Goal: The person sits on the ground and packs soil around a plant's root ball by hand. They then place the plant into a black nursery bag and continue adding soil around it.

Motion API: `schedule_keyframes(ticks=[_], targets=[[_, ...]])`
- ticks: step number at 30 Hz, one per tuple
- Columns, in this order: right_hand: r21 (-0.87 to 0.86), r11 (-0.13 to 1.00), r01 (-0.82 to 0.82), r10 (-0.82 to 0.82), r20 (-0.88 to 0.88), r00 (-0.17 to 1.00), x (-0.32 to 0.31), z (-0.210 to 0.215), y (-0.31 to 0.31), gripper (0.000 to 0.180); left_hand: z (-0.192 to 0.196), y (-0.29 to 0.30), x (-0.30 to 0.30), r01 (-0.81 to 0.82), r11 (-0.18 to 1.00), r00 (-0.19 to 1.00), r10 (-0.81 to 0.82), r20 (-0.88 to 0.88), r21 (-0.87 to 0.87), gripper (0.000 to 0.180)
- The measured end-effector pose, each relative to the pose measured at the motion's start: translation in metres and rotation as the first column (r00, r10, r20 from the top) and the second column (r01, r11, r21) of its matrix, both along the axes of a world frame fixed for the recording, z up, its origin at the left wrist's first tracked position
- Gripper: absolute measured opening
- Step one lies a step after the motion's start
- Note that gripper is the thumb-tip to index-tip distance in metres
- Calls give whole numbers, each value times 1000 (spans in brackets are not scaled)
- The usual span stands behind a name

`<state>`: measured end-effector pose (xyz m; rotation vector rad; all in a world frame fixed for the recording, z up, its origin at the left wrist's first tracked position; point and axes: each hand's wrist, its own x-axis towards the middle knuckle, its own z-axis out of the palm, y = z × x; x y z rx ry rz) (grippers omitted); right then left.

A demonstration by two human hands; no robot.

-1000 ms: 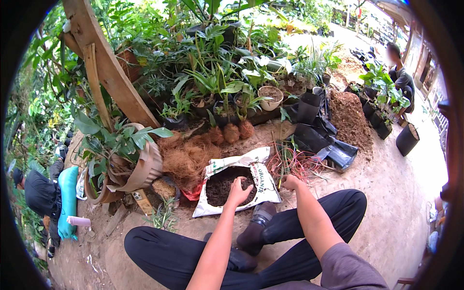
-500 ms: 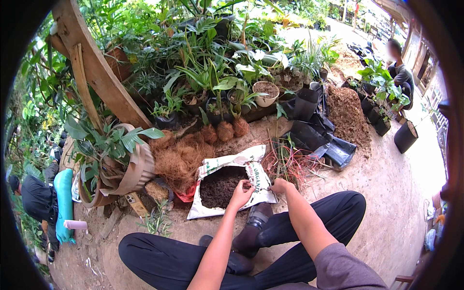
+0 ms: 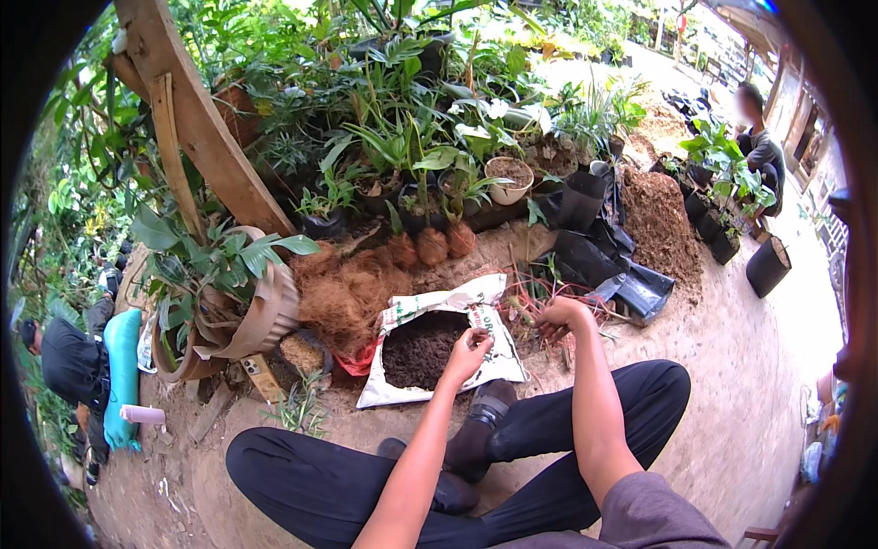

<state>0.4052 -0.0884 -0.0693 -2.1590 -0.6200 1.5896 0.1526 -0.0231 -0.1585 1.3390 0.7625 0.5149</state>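
An opened white sack [image 3: 497, 359] of dark soil [image 3: 422, 352] lies on the ground before my crossed legs. Over its right side is my left hand [image 3: 469, 353], thumb and fingers brought together; whatever they may hold is too small to make out. Farther right, my right hand [image 3: 560, 317] hangs with fingers loosely apart, holding nothing I can see. It is above the near edge of a pile of red strings [image 3: 523, 295] and thin stems, which it partly hides.
Brown coir fibre [image 3: 340, 297] and three coir-wrapped balls [image 3: 433, 246] lie beyond the sack. Black plastic bags [image 3: 590, 265] and a brown soil heap [image 3: 654, 224] are at right. A large planter [image 3: 274, 306] stands left. Another person [image 3: 761, 146] crouches far right.
My right hand has left the sack's right edge and moved right and away from me, its fingers loosening. My left hand stays over the sack, shifted slightly.
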Motion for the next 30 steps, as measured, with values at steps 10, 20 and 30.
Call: schedule_keyframes(ticks=[10,20,30], targets=[[182,980,-76,0,388,922,-5,137,-34,25,44,8,0,28,993,1000,-27,7,-118,35],[512,849,-134,-10,268,963,-63,183,-26,30,117,21,-3,191,968,971,-163,173,-163,56],[769,533,-353,-79,461,884,-196,162,38,28,178,56,-59,-297,953,898,298,324,-55,31]])
